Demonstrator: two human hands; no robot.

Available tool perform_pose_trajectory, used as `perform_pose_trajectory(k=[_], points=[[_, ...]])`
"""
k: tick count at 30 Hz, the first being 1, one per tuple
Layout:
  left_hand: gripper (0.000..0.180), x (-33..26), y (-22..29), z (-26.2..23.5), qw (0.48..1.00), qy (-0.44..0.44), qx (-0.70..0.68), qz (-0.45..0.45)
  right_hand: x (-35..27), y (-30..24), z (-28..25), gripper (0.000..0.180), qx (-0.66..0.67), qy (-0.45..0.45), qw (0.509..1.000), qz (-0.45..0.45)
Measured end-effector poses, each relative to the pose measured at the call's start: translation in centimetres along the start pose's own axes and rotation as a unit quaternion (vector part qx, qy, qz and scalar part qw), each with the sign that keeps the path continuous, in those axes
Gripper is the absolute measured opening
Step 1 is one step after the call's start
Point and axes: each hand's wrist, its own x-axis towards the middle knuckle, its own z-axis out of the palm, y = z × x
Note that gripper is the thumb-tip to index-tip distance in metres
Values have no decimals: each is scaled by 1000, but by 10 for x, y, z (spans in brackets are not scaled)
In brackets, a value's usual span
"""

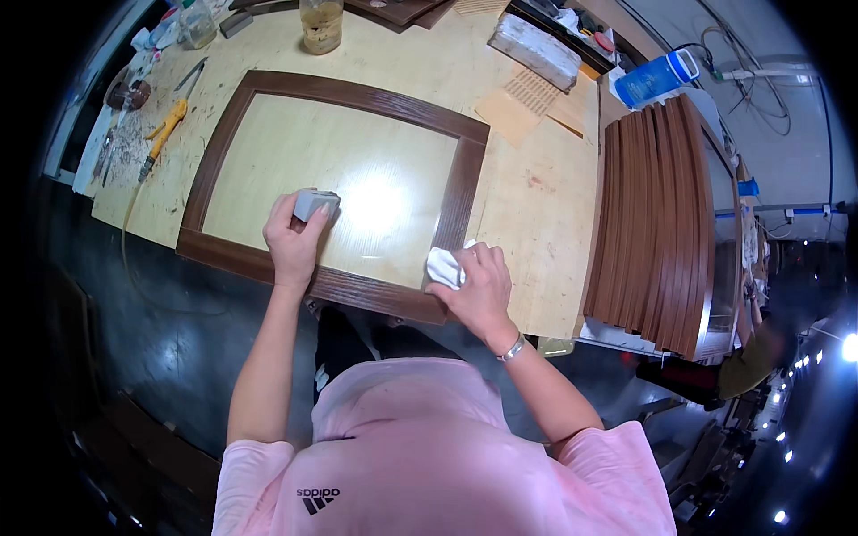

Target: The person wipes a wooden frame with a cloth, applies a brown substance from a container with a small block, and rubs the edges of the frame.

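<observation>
Hands: left hand [293, 239] is closed over a small grey rectangular block [315, 203], fingers wrapped on its top and sides; right hand [478, 288] is curled shut on a crumpled white cloth [444, 266], which it presses against the frame's near right corner.
Workbench: large pale plywood tabletop [545, 232], matte with scuffs and a reddish stain, its near edge right in front of the person.
Panel: rectangular cabinet door with a dark brown wood-grain frame [344, 288] around a light, glossy, finely grained centre [349, 170]; it lies flat on the workbench, slightly skewed, and a bright glare sits just right of the block.
Block position: on the light centre, near the lower left corner of the frame.
Stack: long reddish-brown curved wooden mouldings [657, 223], smooth and ribbed side by side, stand on edge along the right of the bench, well apart from both hands.
Far edge: tall clear glass jar with a yellowish fill [322, 24], a grey-white wrapped rectangular bundle [534, 49], a blue plastic bottle with a white cap [657, 79], and thin tan perforated sheets [523, 103].
Left edge: yellow-handled slim tool [161, 134] lies amid dust and scraps.
Person: pink short-sleeved shirt [429, 456], silver bracelet [511, 348] on the right wrist.
</observation>
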Motion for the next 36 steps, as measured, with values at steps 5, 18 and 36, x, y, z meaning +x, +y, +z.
perform_pose_trajectory(k=[5,18,36], points=[[25,0,-5,-3,1000,11,-16,5,4,-14,-2,58,-44,-41,998,22],[26,-2,-5,4,998,51,-42,18,23,-19,-11,55,-82,-181,973,114],[33,81,-4,-205,954,159,-206,-150,38,-28,-6,57,-102,-234,954,158]])
